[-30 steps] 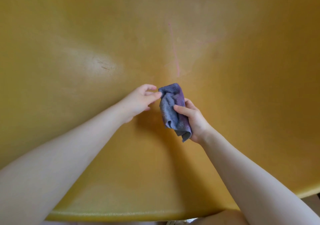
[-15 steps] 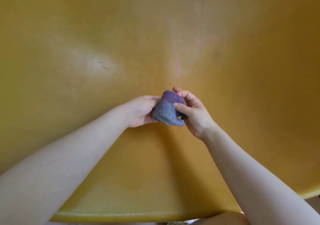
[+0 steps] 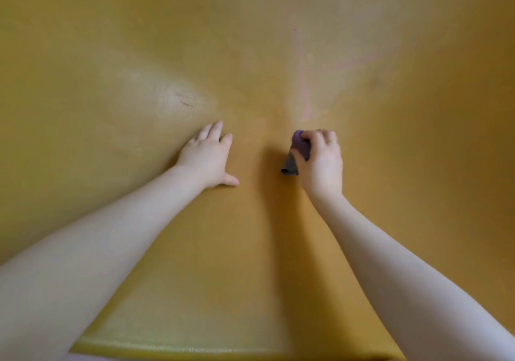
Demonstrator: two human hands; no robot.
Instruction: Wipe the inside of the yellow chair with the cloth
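Two bare hands are working inside the yellow chair (image 3: 390, 221), whose curved shell is filling nearly the whole head view; the left hand (image 3: 207, 157) is lying flat on the shell, fingers straight and slightly spread, thumb pointing right, holding nothing; the right hand (image 3: 320, 160) is sitting well apart from it to the right, fingers curled round the cloth (image 3: 298, 149) and pressing it against the shell near the deepest part of the seat. That cloth is showing as a bunched purple wad at the fingertips, with a grey corner sticking out below and left of the thumb; most of it is hiding under the hand. One ring (image 3: 333, 141) is showing on a finger of the right hand. Faint pink marks (image 3: 305, 93) are running up the shell just above the cloth; a pale scuffed patch (image 3: 178, 99) is lying above the left hand. The chair's front rim (image 3: 195, 349) is crossing the bottom of the view between the forearms.
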